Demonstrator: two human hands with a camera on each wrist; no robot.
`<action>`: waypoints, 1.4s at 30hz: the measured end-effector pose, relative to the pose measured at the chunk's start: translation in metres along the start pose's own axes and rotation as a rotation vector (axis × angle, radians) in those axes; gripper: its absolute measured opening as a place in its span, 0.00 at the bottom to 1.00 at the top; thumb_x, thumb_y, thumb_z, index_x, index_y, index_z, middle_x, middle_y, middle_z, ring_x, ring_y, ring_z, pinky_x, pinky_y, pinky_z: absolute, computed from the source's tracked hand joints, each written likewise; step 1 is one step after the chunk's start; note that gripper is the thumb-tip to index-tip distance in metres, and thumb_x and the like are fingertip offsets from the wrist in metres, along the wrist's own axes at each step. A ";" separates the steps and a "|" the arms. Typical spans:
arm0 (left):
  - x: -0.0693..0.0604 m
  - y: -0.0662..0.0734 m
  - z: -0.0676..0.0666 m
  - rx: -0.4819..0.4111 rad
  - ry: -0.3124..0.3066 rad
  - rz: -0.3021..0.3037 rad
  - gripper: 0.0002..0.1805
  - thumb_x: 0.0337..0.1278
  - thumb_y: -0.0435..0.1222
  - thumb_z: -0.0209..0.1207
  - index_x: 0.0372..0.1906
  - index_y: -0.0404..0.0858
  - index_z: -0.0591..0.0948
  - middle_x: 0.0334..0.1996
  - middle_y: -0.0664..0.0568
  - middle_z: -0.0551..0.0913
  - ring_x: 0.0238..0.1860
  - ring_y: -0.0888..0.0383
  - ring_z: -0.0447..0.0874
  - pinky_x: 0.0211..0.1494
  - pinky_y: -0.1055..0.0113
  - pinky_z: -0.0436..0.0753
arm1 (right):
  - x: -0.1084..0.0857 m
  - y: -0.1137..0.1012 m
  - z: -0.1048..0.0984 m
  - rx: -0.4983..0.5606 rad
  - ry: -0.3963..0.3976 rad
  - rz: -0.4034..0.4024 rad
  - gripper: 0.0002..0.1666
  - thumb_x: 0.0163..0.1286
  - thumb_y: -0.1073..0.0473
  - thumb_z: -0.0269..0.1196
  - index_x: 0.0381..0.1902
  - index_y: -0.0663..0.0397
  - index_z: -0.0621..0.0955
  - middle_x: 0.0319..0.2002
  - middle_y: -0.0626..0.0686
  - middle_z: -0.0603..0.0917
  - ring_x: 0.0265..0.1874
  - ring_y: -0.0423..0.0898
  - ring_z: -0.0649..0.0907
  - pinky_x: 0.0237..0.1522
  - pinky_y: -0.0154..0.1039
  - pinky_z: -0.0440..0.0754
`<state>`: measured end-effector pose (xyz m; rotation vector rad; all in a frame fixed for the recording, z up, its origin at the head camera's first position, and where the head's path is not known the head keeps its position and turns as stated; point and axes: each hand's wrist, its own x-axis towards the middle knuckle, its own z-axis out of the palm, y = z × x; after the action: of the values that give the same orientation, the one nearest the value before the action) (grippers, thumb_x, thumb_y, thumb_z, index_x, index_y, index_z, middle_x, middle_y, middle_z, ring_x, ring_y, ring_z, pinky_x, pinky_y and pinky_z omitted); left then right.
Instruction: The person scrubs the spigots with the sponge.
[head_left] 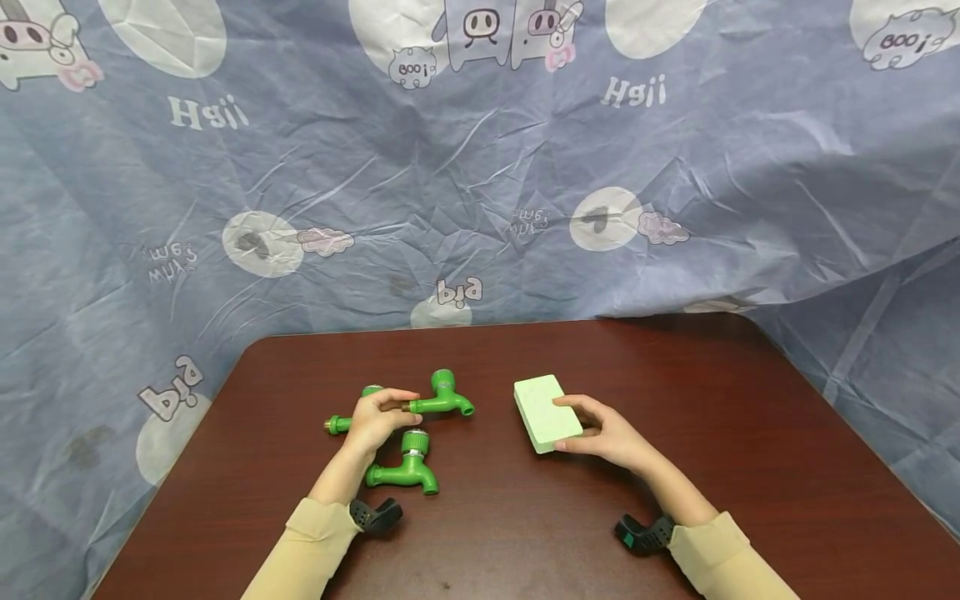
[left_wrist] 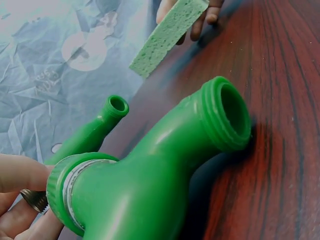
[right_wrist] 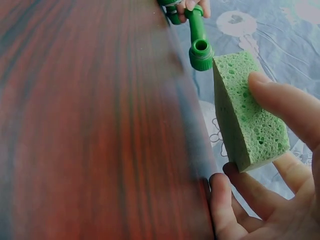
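With fingers and thumb, my left hand [head_left: 373, 421] pinches a green plastic tap [head_left: 444, 403] by its brass-coloured threaded end, the spout pointing right. A second green tap [head_left: 405, 475] lies just in front of that hand and looms large in the left wrist view. Partly hidden behind the hand is a third green tap [head_left: 340, 425]. On the right side, my right hand [head_left: 611, 437] grips a pale green block sponge [head_left: 546, 412] by its near right end. Pores show on the sponge [right_wrist: 250, 112] in the right wrist view, where the thumb presses one face and fingers support the other.
A dark reddish-brown wooden table [head_left: 510, 533] with rounded far corners lies beneath both hands. Behind it hangs a wrinkled blue-grey cloth [head_left: 465, 175] with cartoon prints. Black bands [head_left: 377, 517] are worn on both wrists, below the pale yellow sleeves [head_left: 307, 550].
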<state>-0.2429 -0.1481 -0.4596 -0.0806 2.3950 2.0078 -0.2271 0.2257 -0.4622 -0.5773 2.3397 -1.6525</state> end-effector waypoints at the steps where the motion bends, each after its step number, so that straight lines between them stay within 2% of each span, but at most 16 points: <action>1: 0.000 0.000 0.000 0.009 0.000 -0.007 0.20 0.39 0.24 0.68 0.45 0.33 0.84 0.35 0.49 0.83 0.36 0.58 0.79 0.39 0.63 0.80 | 0.000 0.000 0.000 -0.005 0.010 0.003 0.37 0.56 0.57 0.71 0.63 0.51 0.69 0.59 0.63 0.71 0.47 0.53 0.80 0.42 0.39 0.82; 8: 0.001 0.003 0.001 0.026 0.008 -0.043 0.20 0.38 0.23 0.68 0.44 0.32 0.84 0.33 0.50 0.83 0.34 0.58 0.79 0.39 0.61 0.81 | 0.000 0.004 0.001 -0.026 0.083 -0.010 0.37 0.55 0.57 0.72 0.61 0.55 0.69 0.52 0.64 0.75 0.41 0.50 0.82 0.40 0.37 0.82; 13: 0.002 0.004 0.002 0.040 -0.003 -0.054 0.19 0.39 0.22 0.67 0.43 0.32 0.84 0.32 0.50 0.83 0.33 0.57 0.80 0.38 0.62 0.82 | -0.001 0.006 0.002 -0.057 0.107 0.003 0.37 0.54 0.55 0.72 0.60 0.52 0.69 0.52 0.63 0.75 0.35 0.49 0.83 0.36 0.37 0.81; 18: 0.002 0.005 0.004 0.043 -0.001 -0.049 0.18 0.38 0.21 0.67 0.42 0.32 0.84 0.30 0.51 0.82 0.33 0.57 0.79 0.36 0.62 0.82 | -0.001 0.007 0.003 -0.133 0.146 -0.052 0.35 0.54 0.54 0.73 0.57 0.53 0.71 0.49 0.57 0.79 0.41 0.47 0.82 0.40 0.36 0.80; 22: 0.002 0.004 0.004 0.020 0.007 -0.030 0.21 0.38 0.21 0.67 0.45 0.31 0.83 0.36 0.46 0.84 0.39 0.55 0.80 0.39 0.63 0.82 | -0.002 0.008 0.003 -0.214 0.173 -0.070 0.35 0.52 0.51 0.74 0.56 0.53 0.74 0.48 0.53 0.80 0.46 0.47 0.81 0.43 0.37 0.80; 26: 0.001 0.004 0.004 0.011 0.014 -0.003 0.23 0.41 0.25 0.68 0.50 0.30 0.80 0.45 0.42 0.83 0.48 0.51 0.79 0.45 0.64 0.80 | -0.003 0.007 0.004 -0.260 0.181 -0.037 0.36 0.49 0.47 0.75 0.55 0.49 0.75 0.50 0.53 0.81 0.50 0.49 0.80 0.48 0.43 0.78; 31: 0.000 0.004 0.006 0.011 0.032 -0.001 0.23 0.44 0.28 0.68 0.50 0.30 0.80 0.47 0.41 0.82 0.52 0.49 0.76 0.51 0.60 0.78 | -0.004 0.006 0.005 -0.325 0.193 -0.028 0.37 0.47 0.44 0.75 0.53 0.47 0.75 0.52 0.54 0.80 0.55 0.51 0.78 0.56 0.53 0.71; 39: -0.001 0.003 0.010 0.022 0.079 0.027 0.23 0.47 0.27 0.66 0.53 0.31 0.78 0.52 0.38 0.78 0.54 0.45 0.76 0.54 0.55 0.78 | -0.005 0.005 0.007 -0.370 0.184 -0.064 0.37 0.48 0.46 0.75 0.54 0.51 0.75 0.54 0.56 0.78 0.56 0.55 0.76 0.56 0.55 0.71; 42: -0.001 0.003 0.011 0.022 0.082 0.024 0.23 0.47 0.28 0.66 0.53 0.32 0.78 0.52 0.38 0.78 0.54 0.45 0.76 0.54 0.55 0.77 | -0.005 0.005 0.007 -0.386 0.189 -0.067 0.37 0.47 0.46 0.75 0.53 0.51 0.75 0.52 0.54 0.78 0.52 0.53 0.77 0.52 0.53 0.73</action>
<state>-0.2421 -0.1365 -0.4587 -0.1372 2.4784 2.0263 -0.2212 0.2232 -0.4697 -0.5950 2.8349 -1.3347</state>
